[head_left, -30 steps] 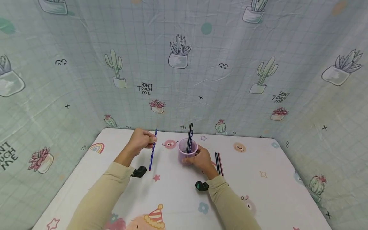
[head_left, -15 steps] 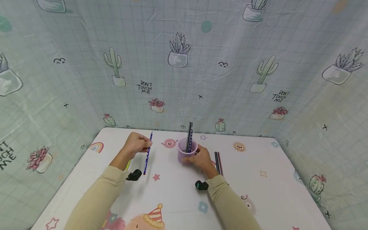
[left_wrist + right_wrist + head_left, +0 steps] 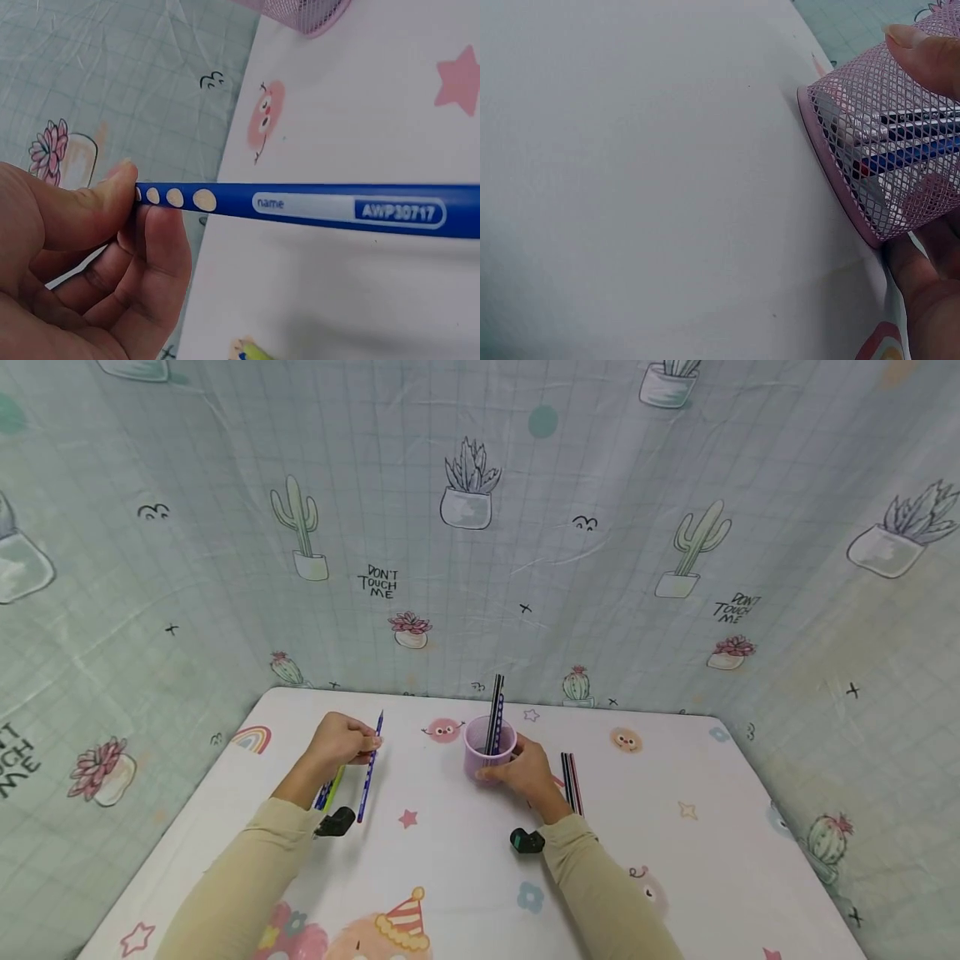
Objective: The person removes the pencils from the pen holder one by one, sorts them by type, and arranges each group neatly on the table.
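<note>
My left hand point(image 3: 341, 739) pinches a blue pencil point(image 3: 367, 789) with pale dots between thumb and fingers, over the left part of the table. In the left wrist view the pencil reaches across to the right edge, its name label showing. My right hand point(image 3: 531, 777) grips the side of a pink-purple mesh pencil cup point(image 3: 474, 766), thumb on one side and fingers on the other. Inside the cup stand black striped pencils point(image 3: 492, 714) and a blue dotted pencil point(image 3: 498, 725), leaning slightly right. Through the mesh in the right wrist view, their lower ends point(image 3: 900, 154) show.
Dark and red striped pencils point(image 3: 571, 783) lie right of the right hand, partly behind the forearm. Beside the left wrist lie a yellow-green pencil point(image 3: 334, 787) and blue ones point(image 3: 323, 796), half hidden. A cactus-print curtain point(image 3: 480, 568) hangs behind the white printed table point(image 3: 450, 852).
My left hand has moved left and a little toward me with the blue pencil. Yellow-green and blue pencils have come into view beside its wrist. The right hand stays on the cup.
</note>
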Demonstrator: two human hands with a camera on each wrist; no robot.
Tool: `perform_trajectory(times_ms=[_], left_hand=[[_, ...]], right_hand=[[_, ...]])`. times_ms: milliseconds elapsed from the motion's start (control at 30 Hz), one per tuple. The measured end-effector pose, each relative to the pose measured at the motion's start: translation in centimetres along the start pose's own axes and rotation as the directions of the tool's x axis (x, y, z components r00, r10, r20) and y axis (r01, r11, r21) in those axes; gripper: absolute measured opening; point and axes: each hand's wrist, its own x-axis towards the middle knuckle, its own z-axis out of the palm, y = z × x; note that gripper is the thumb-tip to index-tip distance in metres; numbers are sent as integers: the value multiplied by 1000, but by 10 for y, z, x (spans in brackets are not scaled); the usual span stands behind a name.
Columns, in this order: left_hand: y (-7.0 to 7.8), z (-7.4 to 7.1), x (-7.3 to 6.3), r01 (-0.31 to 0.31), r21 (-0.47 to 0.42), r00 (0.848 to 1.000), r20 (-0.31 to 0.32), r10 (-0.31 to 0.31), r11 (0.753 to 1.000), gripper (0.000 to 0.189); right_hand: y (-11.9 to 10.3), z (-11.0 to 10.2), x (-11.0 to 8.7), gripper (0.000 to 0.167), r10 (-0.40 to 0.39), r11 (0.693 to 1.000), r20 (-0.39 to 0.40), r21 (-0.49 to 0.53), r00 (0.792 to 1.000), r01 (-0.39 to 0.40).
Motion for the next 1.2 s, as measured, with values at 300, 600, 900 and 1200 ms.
perform_trajectory(times_ms=[300,600,900,1200], left_hand=[[-17,-14,3,26,12,999,21,-27,1000,28],[-32,-27,5,73,54,997,1,-73,996,29],[-41,-31,8,119,75,992,-42,-116,990,27],[-52,-34,12,164,57,985,-68,-160,985,27]], right_hand=[[-3,1,1,81,14,1000,-3,-19,1000,-14],[-2,1,2,82,27,1000,8,6,1000,-27],[0,1,4,81,16,1000,3,23,1000,-16],[2,2,4,82,28,999,8,19,1000,-28]])
